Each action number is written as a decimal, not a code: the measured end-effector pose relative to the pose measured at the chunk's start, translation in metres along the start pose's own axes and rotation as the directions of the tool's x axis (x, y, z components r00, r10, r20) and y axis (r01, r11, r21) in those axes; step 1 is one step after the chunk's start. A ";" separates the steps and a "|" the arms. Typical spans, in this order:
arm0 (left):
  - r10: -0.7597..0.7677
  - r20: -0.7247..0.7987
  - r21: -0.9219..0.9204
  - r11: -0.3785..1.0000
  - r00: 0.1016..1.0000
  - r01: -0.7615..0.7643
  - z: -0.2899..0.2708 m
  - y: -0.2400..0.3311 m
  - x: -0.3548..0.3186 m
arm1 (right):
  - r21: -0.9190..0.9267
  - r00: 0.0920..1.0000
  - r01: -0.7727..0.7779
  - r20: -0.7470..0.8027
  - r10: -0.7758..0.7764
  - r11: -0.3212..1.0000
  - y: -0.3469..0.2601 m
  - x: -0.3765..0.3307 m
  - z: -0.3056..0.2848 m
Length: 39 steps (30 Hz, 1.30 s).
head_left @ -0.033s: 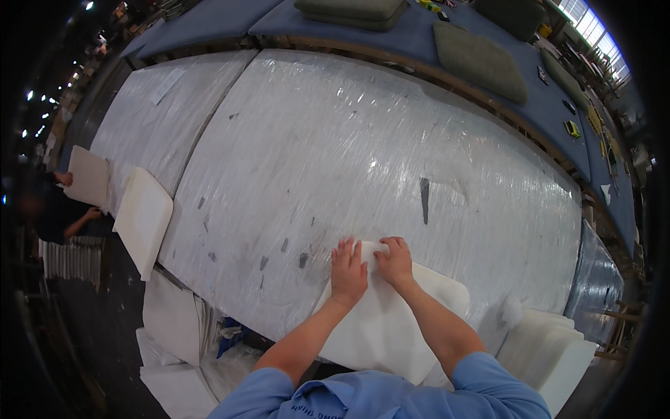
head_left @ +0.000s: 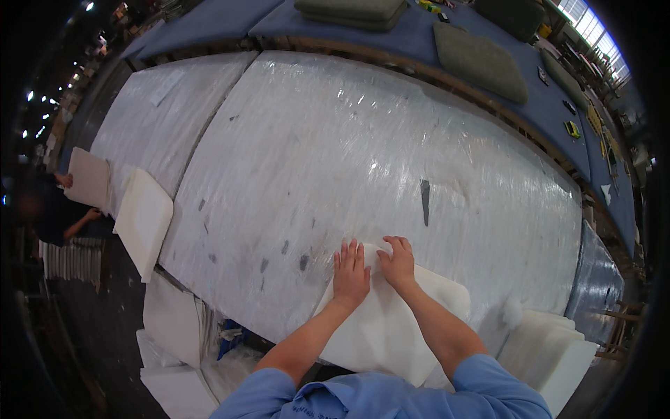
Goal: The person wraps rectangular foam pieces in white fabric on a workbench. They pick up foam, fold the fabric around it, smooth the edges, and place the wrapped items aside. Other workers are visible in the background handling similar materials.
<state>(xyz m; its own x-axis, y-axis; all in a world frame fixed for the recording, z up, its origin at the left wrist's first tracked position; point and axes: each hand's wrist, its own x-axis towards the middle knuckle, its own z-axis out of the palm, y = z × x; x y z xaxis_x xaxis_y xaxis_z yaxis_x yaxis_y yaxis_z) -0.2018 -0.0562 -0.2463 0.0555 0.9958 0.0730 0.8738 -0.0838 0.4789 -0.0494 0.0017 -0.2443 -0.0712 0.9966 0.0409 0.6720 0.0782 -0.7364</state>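
A white foam-like pad [head_left: 382, 325] with rounded corners lies on the plastic-wrapped table in front of me, its near part against my body. My left hand [head_left: 352, 274] rests flat over the pad's far left edge, fingers stretched forward. Beside it, my right hand [head_left: 398, 267] touches the pad's far edge with bent fingers, the thumb apart from them. A narrow strip of the pad shows between the two hands. Part of its far edge is hidden under them.
Clear film covers the pale table [head_left: 293, 153]. White pads [head_left: 551, 356] are stacked at the lower right, more pads [head_left: 171, 314] at the lower left. A co-worker [head_left: 59, 209] handles a pad at far left. Behind, a blue table [head_left: 412, 35] carries green cushions [head_left: 481, 63].
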 end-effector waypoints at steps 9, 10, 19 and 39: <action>-0.088 0.193 0.230 0.972 0.977 0.042 0.022 -0.006 0.001 | -0.263 0.905 0.359 0.332 -0.266 0.895 -0.006 -0.034 0.012; -0.095 0.210 0.225 0.973 0.973 0.047 0.021 -0.006 0.002 | -0.255 0.921 0.290 0.336 -0.196 0.923 -0.006 -0.035 0.017; -0.112 0.176 0.161 0.983 0.978 0.084 0.021 -0.007 0.001 | 0.199 0.979 0.034 0.188 -0.072 0.979 -0.022 0.040 0.022; -0.126 0.053 -0.130 0.983 0.991 0.132 0.008 -0.021 0.027 | 0.439 0.987 -0.134 -0.018 0.158 0.888 -0.019 0.039 0.010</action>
<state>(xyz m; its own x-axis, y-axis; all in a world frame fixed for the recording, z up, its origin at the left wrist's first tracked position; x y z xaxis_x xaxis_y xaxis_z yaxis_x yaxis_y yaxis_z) -0.2147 -0.0277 -0.2611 -0.0291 0.9990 -0.0342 0.8030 0.0438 0.5944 -0.0722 0.0387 -0.2350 0.0493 0.9967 -0.0640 0.2826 -0.0753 -0.9563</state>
